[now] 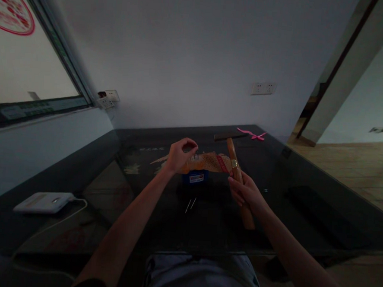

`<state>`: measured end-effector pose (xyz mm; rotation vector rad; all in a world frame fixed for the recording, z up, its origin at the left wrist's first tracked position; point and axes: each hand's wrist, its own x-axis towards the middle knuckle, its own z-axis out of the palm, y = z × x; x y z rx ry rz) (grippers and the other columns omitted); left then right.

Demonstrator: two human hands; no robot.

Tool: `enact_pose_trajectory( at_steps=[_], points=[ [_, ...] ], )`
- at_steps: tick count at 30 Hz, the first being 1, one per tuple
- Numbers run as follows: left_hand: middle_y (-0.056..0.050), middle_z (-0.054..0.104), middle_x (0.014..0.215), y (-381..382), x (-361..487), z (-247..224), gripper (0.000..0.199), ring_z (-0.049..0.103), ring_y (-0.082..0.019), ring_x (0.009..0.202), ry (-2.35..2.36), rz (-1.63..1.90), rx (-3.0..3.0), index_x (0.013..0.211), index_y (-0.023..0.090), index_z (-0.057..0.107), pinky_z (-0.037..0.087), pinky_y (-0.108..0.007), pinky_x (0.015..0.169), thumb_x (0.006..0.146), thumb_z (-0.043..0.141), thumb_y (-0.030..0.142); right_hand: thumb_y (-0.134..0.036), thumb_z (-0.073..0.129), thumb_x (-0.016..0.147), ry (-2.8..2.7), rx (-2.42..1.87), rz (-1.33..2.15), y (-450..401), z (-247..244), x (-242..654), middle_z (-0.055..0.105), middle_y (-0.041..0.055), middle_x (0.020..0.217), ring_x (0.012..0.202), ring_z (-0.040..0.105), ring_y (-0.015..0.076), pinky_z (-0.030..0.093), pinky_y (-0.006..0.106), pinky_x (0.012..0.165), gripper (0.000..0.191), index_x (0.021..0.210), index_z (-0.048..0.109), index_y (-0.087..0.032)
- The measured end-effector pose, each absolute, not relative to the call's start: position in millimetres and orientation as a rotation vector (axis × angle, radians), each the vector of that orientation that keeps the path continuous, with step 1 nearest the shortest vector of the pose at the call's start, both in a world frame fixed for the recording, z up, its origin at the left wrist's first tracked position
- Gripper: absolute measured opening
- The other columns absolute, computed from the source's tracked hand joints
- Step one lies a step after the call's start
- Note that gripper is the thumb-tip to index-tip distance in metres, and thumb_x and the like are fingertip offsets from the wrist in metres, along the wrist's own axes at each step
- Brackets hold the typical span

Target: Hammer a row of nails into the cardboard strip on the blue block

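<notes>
My right hand is wrapped round the wooden handle of a hammer, its dark head up and its handle end down toward the table. My left hand is closed, thumb and forefinger curled together over a patterned orange-brown strip; whatever is between the fingertips is too small to make out. That strip lies across a blue box with a white label. Two thin nails lie side by side on the table in front of the box.
A dark glossy table stands against the wall. On its left lies a white device with a cable; at the back right is a pink ribbon. A dark flat object lies on the right. Sockets are on the wall.
</notes>
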<state>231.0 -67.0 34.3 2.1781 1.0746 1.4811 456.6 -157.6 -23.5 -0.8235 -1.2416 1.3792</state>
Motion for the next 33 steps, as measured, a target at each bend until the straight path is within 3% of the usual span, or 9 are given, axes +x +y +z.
enact_pose_trajectory(
  at_steps=[7, 33],
  points=[
    [-0.003, 0.065, 0.079, -25.3, 246.0, 14.9, 0.009, 0.06, -0.012, 0.074, 1.212, 1.352, 2.256, 0.079, 0.014, 0.062, 0.048, -0.024, 0.072, 0.074, 0.058, 0.019, -0.036, 0.062, 0.075, -1.258, -0.84, 1.37, -159.0, -21.7, 454.8, 0.037, -0.0146, 0.041, 0.024, 0.025, 0.0024, 0.025, 0.013, 0.022, 0.03, 0.085, 0.037, -0.023],
    [-0.003, 0.067, 0.076, -25.2, 240.2, 1.7, 0.011, 0.062, -0.013, 0.07, 1.123, 1.204, 2.309, 0.079, 0.013, 0.065, 0.047, -0.023, 0.067, 0.074, 0.059, 0.02, -0.036, 0.059, 0.077, -1.391, -0.946, 1.262, -153.1, -18.1, 453.5, 0.037, -0.0142, 0.04, 0.024, 0.028, 0.0036, 0.028, 0.014, 0.022, 0.025, 0.085, 0.039, -0.023]
  ],
)
